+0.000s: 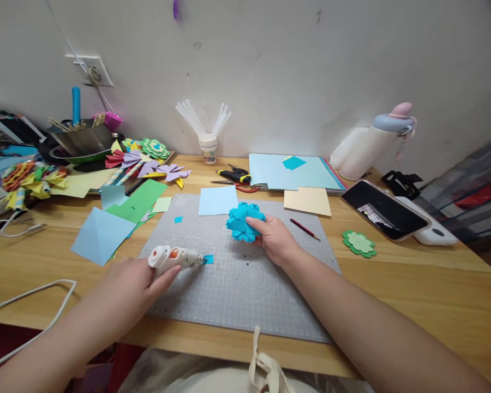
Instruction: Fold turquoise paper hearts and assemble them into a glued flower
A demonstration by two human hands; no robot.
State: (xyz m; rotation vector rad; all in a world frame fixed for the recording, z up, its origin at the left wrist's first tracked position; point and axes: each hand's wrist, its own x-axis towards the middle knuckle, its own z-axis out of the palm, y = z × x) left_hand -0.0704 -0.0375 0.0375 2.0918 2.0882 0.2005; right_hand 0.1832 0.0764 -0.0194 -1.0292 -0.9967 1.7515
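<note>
My left hand [157, 278] is closed round a white hot glue gun [184, 257], its nozzle at a small blue paper piece [208, 259] on the grey cutting mat [245, 305]. Whether the nozzle touches the paper I cannot tell. Between the thumb and fingers of my right hand [276, 239] is a blue paper flower [244, 222] with layered, folded petals, held above the mat. Another small blue paper piece [178, 219] lies further back on the mat. A light blue paper square [218, 200] rests across the mat's far edge.
A dark red pencil [305, 230] lies on the mat's right side. Beyond it are a cream sheet [307, 201], a phone [384, 210] and a tilted bottle [372, 142]. Green paper [139, 199] and paper flowers [147, 161] crowd the left. A straw cup [208, 148] stands behind.
</note>
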